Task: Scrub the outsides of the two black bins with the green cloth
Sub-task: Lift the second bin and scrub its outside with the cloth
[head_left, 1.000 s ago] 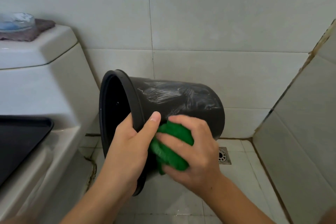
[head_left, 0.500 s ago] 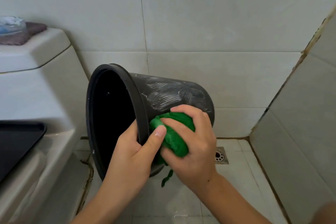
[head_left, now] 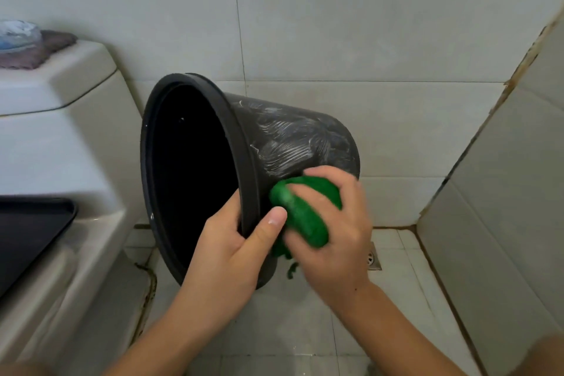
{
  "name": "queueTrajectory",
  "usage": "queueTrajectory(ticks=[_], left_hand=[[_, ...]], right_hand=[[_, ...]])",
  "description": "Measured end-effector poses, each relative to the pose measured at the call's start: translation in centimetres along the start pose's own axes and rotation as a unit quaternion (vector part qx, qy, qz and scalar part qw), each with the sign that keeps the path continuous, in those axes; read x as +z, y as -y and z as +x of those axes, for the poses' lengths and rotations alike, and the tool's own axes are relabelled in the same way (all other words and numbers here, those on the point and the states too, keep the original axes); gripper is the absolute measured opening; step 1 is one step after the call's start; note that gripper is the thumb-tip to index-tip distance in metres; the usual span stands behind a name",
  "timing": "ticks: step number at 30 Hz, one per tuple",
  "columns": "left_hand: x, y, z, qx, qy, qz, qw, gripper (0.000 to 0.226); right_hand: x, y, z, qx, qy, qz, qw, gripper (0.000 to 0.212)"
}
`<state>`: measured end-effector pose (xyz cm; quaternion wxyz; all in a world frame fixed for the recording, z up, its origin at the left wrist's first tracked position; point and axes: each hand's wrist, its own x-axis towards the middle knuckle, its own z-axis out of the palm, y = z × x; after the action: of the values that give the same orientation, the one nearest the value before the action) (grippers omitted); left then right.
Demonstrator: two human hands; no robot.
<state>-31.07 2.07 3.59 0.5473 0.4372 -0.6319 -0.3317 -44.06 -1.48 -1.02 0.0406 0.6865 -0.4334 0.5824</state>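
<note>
Bin (head_left: 293, 137) held tipped above the floor (head_left: 396, 299).
Left hand (head_left: 232, 256) has a closed grip on its rim; right hand (head_left: 338, 232) clutches the cloth (head_left: 305, 214), pressing it against the soapy side.

The black bin (head_left: 293, 143) is tipping its open mouth further round toward the camera, so more of its dark inside is showing than a second ago. The right hand (head_left: 332, 232) is sliding the green cloth (head_left: 305, 210) up from under the rim onto the bin's side wall, just below the soapy streaks. The left hand's (head_left: 225, 256) thumb is ending up beside the cloth rather than over it.
</note>
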Motion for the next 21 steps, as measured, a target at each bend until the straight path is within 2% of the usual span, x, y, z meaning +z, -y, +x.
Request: queueTrajectory(ticks=[1, 4, 8, 10, 13, 16, 19, 21], left_hand=[[0.1, 0.1, 0.0, -0.001, -0.005, -0.008, 1.000, 0.005], [0.2, 0.7, -0.2, -0.047, -0.019, -0.061, 0.997, 0.021], [0.3, 0.9, -0.1, -0.092, -0.042, -0.102, 0.990, 0.012], [0.0, 1.1, -0.2, -0.105, -0.048, -0.100, 0.988, 0.022], [-0.2, 0.9, -0.3, -0.094, -0.046, -0.089, 0.990, 0.018], [-0.7, 0.7, -0.3, -0.087, -0.059, -0.086, 0.991, 0.022], [-1.9, -0.1, -0.5, -0.072, -0.028, -0.075, 0.994, 0.018], [-2.5, -0.4, -0.5, -0.066, -0.013, -0.091, 0.994, 0.026]], right_hand=[[0.2, 0.9, 0.1, -0.035, -0.003, 0.006, 0.999, 0.029], [0.1, 0.8, 0.0, -0.105, 0.012, 0.009, 0.994, 0.030], [0.1, -0.3, -1.8, -0.194, 0.045, 0.006, 0.980, 0.021], [0.7, 0.0, -2.8, -0.207, 0.034, 0.008, 0.978, 0.019], [0.8, -0.3, -2.5, -0.200, 0.031, 0.005, 0.979, 0.021], [0.0, -2.0, -1.0, -0.110, 0.022, -0.028, 0.993, 0.030], [-1.3, -4.3, 0.4, 0.067, -0.030, -0.027, 0.997, 0.037], [-2.0, -5.6, 1.0, 0.174, -0.047, -0.015, 0.984, 0.039]])
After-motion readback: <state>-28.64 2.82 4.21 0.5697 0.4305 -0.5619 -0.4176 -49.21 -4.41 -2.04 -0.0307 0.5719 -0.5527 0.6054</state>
